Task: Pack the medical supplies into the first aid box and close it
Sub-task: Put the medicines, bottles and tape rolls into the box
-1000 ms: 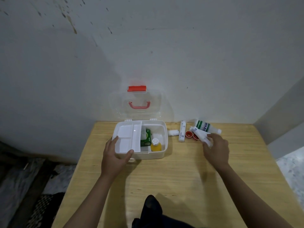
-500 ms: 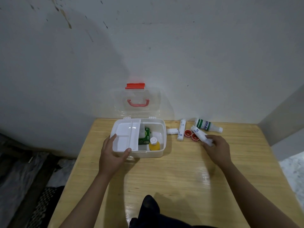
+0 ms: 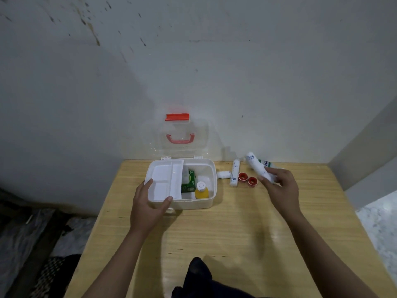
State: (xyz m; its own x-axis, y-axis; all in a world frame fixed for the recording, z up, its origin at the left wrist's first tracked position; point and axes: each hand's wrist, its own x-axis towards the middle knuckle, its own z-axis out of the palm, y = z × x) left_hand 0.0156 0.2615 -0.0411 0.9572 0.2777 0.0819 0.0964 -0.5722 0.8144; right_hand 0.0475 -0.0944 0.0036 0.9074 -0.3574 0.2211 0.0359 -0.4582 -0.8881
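Plain room, likely home or bare storeroom; cannot tell which. Light wooden table (image 3: pixel 214 233) pushed against stained, speckled white wall (image 3: pixel 193 61); pale speckled floor (image 3: pixel 380 229) at right, dark clutter at near left

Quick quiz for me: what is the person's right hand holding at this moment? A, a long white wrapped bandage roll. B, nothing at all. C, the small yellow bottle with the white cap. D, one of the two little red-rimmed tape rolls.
A: the right hand grips one end of a long white wrapped bandage roll, lifted off the wooden table, to the right of the white plastic first aid box.
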